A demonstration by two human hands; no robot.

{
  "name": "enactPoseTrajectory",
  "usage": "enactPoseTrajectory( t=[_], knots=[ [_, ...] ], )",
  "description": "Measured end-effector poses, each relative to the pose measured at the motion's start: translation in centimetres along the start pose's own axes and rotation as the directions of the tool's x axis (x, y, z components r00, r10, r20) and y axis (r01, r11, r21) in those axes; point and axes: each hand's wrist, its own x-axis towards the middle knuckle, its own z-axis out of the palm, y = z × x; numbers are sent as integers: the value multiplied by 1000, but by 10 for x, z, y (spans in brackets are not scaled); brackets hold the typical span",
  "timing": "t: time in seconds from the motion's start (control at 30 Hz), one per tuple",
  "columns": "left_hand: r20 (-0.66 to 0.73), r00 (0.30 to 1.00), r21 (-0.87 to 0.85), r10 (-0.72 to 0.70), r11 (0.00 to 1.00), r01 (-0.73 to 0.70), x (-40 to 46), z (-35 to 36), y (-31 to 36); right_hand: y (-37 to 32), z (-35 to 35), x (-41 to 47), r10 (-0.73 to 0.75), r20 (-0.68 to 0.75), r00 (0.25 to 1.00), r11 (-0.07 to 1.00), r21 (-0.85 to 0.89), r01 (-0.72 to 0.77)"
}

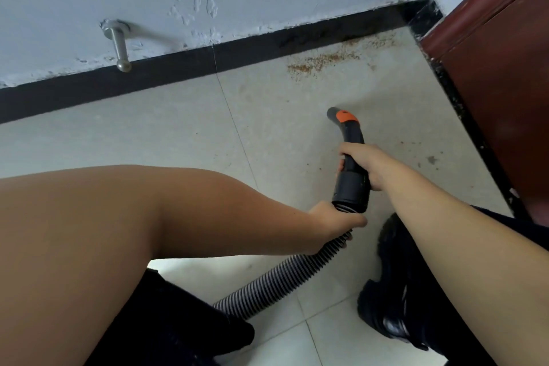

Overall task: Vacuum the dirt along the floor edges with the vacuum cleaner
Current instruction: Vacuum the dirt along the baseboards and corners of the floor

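Pale tiled floor [178,140], black skirting [178,68]; reddish-brown dirt [326,59] lies along the edge near the corner, well ahead of the nozzle.
Right hand [361,165] fingers wrap the curved black, orange-collared vacuum handle [352,140]; left hand [332,220] grips the ribbed grey hose [282,282]. Arms extended, crouched. Risk: nozzle airflow could scatter crumbs; hose could snag on the black shoe [395,291].

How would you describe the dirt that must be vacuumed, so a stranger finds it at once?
Follow the black baseboard toward the corner by the dark red door. There, on the pale floor tiles, lies the dirt, a band of orange-brown crumbs ahead of the vacuum nozzle. Only this patch is grainy and rust-coloured.
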Motion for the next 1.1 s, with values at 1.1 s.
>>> enactPoseTrajectory(
  t=[1.1],
  knots=[
    [-473, 878, -189, 77, 964, -187, 59, 28, 54, -85, 6, 44, -113, 294, 949, 934, -295, 203]
  ],
)
